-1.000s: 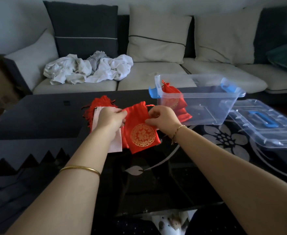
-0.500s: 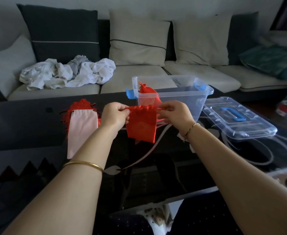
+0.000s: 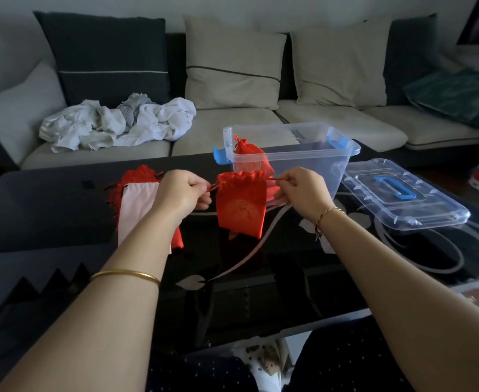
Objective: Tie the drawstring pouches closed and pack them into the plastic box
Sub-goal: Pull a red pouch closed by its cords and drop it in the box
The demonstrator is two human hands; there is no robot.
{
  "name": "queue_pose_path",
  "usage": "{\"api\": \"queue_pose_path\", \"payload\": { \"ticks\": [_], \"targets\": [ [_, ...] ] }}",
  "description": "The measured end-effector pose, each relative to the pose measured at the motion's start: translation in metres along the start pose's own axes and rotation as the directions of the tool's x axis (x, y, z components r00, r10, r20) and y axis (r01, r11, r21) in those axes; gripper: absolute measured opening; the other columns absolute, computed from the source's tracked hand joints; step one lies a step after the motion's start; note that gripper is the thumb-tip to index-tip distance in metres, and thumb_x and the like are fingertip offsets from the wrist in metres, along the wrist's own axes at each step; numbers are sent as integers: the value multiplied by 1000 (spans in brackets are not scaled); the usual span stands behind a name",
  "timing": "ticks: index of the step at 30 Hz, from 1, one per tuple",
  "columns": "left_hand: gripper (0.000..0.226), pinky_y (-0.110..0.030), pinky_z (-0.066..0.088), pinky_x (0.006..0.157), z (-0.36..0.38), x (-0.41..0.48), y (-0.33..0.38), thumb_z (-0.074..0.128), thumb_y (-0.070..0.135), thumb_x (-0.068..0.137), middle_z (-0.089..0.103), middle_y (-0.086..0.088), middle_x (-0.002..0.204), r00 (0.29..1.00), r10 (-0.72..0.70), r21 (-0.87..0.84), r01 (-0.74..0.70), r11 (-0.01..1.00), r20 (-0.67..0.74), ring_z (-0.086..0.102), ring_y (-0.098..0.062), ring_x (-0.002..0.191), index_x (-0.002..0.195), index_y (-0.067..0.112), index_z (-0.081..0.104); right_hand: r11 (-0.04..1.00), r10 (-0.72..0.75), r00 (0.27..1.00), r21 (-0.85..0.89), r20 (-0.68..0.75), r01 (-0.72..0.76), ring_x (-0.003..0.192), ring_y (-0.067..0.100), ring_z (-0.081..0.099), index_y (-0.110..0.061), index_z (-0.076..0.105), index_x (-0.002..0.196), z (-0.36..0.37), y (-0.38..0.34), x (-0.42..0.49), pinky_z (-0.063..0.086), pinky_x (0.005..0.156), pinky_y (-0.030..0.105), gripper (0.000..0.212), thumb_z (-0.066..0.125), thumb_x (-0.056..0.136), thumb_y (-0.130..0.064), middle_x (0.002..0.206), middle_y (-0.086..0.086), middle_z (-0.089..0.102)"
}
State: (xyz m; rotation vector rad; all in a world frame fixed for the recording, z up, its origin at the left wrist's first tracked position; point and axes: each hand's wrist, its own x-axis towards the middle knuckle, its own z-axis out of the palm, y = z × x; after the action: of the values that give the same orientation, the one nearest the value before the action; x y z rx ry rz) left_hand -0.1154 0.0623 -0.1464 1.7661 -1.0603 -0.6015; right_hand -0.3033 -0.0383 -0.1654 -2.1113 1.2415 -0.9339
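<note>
One pouch point(image 3: 249, 154) tied, in plastic box point(image 3: 313, 172). Left grip point(image 3: 182, 193), right grip point(image 3: 303, 190) each pinch a drawstring point(image 3: 214, 187) of second pouch point(image 3: 241, 207) in front of box — mid-cinch. Pile point(image 3: 139, 173) left of box pending.

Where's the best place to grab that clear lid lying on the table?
Probably the blue handle on its top, from above: the lid lies flat, top side up, right of the plastic box, with nothing on it.
</note>
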Motion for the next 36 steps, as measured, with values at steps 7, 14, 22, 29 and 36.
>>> {"api": "queue_pose_path", "payload": {
  "ticks": [7, 14, 22, 29, 36],
  "targets": [
    [22, -24, 47, 61, -3, 5, -7, 48, 10, 97, 55, -5, 65, 994, 48, 111, -37, 993, -97, 53, -15, 59, 99, -6, 63, 998, 64, 998, -17, -2, -64, 49, 15, 66, -13, 58, 87, -4, 5, -1, 56, 67, 36, 15, 47, 94, -19, 60, 3, 68],
    [44, -29, 37, 60, -8, 11, -11, 41, 29, 100, 51, 0, 62, 973, 65, 253, -8, 967, -220, 46, -14, 55, 65, 7, 58, 769, 281, 942, 545, 182, -334, 50, 9, 42, -12, 63, 73, -10, -1, 0, 37, 51, 21, 30, 50, 95, -26, 63, 0, 52],
    [33, -31, 53, 70, -22, 38, -54, 43, 10, 98, 71, -25, 85, 910, -7, -774, 358, 522, 416, 70, -29, 75, 96, -10, 69, 6, 590, 651, 805, 477, -594, 40, 4, 31, -20, 53, 58, -11, 6, 10, 28, 52, 15, 38, 44, 94, -25, 42, -8, 36],
    [42, -15, 30, 35, -1, 16, 11, 39, 33, 100, 50, 9, 47, 955, -288, -858, 210, 468, 77, 41, -3, 36, 60, 23, 49, 262, 660, 739, 881, 134, -394, 29, 4, 29, -15, 57, 62, -11, -2, 10, 28, 36, 13, 32, 45, 91, -16, 55, -4, 40],
    [39, -20, 46, 62, 12, -3, 41, 35, 34, 101, 70, 7, 67, 989, 25, -638, 76, 766, 148, 66, -4, 63, 71, 18, 53, 660, 266, 959, 744, -102, -104, 47, 7, 39, -12, 61, 62, -19, -52, 2, 34, 46, 16, 33, 50, 93, -15, 57, -2, 49]
  ]
}}
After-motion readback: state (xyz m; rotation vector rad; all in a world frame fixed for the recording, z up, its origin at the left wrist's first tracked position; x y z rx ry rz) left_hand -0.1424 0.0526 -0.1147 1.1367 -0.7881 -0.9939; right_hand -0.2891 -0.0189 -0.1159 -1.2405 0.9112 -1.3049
